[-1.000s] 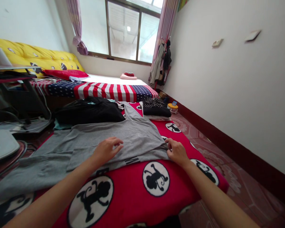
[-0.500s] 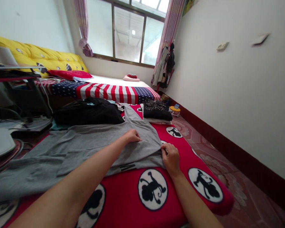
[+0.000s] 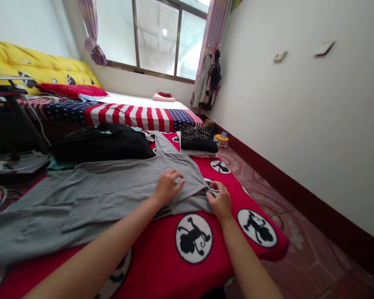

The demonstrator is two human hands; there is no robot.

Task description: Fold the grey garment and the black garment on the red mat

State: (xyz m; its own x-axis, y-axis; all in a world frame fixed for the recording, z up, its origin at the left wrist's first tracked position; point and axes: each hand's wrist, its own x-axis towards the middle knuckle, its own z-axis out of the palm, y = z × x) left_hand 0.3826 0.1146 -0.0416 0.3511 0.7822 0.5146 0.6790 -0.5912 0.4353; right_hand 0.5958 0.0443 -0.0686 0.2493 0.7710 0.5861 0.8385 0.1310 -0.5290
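Note:
A long-sleeved grey shirt (image 3: 112,187) lies spread over a red blanket (image 3: 149,265) with black monkey figures in white circles. Just above the shirt's middle, my left hand (image 3: 168,187) is open, thumb and fingers apart, with nothing held. My right hand (image 3: 220,202) is at the shirt's right-hand edge, the cloth between its thumb and fingers. Dark print on the shirt is partly covered by my left wrist. One grey sleeve (image 3: 163,145) stretches away toward the window.
Behind the shirt lies a heap of black clothes (image 3: 102,143); a folded stack with a dotted top (image 3: 198,139) is to its right. Beyond is a bed with a flag-patterned cover (image 3: 127,116). A yellow-topped stool (image 3: 222,139) stands by the right wall (image 3: 283,108).
My left hand has loosened from closed fingers to spread ones. The right hand stays at the shirt's edge, its fingers a little looser. The view has turned slightly right.

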